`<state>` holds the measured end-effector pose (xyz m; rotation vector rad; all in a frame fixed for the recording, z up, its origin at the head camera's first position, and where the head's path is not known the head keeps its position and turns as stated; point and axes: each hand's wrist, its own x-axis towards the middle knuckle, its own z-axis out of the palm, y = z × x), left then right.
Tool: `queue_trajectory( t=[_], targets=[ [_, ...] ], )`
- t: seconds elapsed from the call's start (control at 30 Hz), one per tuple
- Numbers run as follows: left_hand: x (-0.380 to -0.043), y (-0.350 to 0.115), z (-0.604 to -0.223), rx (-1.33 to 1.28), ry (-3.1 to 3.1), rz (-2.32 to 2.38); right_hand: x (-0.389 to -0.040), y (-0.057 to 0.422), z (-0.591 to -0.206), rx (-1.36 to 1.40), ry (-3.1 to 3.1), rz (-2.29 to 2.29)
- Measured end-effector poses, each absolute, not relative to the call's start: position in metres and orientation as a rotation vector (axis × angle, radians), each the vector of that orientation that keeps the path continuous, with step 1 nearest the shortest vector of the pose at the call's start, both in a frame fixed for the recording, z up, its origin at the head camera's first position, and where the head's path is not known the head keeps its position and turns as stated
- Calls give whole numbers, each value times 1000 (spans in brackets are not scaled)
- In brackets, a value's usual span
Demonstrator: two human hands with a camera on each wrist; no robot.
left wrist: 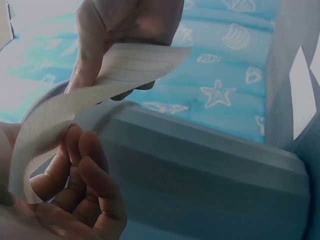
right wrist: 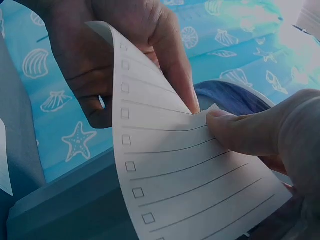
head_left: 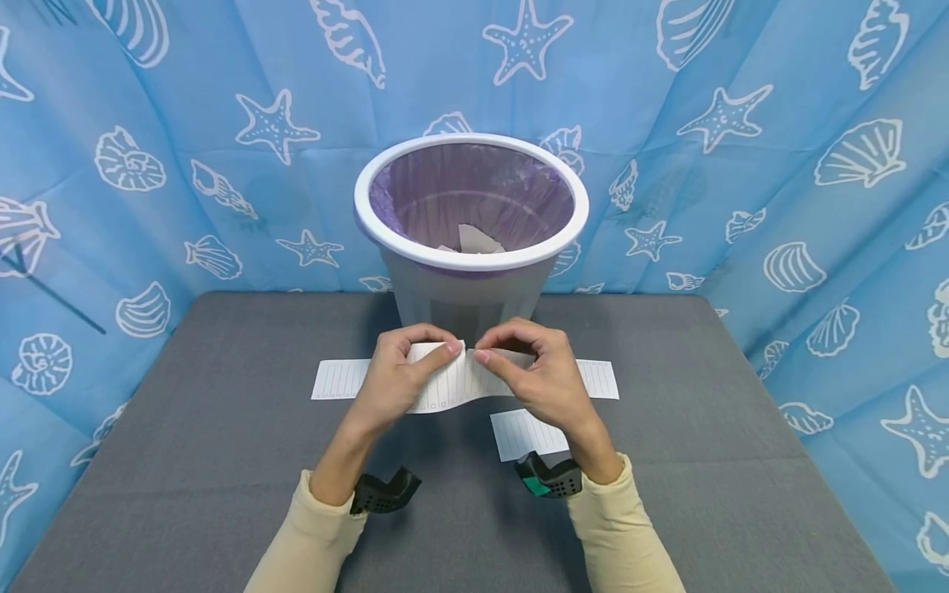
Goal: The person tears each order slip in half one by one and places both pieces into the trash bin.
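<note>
A lined strip of white paper (head_left: 445,389) with small checkboxes is held above the table in front of the bin. My left hand (head_left: 398,375) pinches its upper edge between thumb and fingers. Close beside it, my right hand (head_left: 539,371) pinches the same edge, the thumbs a small gap apart. Between them that edge shows a small notch. In the right wrist view the lined paper (right wrist: 165,150) bends in a curve. Under and beyond the hands lie a left paper piece (head_left: 337,380) and a right paper piece (head_left: 599,380); a shorter lined piece (head_left: 525,434) lies nearer me.
A grey bin with a white rim (head_left: 474,262) and purple liner (head_left: 474,177) stands just beyond the hands, with paper scraps (head_left: 478,240) inside. The grey table (head_left: 222,461) ends at a blue curtain (head_left: 296,206) with shell prints.
</note>
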<state>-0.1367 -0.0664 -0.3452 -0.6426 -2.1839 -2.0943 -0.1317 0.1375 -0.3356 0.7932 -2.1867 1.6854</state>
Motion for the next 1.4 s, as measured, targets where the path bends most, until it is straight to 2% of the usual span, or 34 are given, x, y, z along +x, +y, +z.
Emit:
queue_trajectory(
  t=[1.4],
  targets=[
    [-154, -85, -353, -309, -2101, -2059, -128, 141, -330, 786, -2005, 1745]
  ],
)
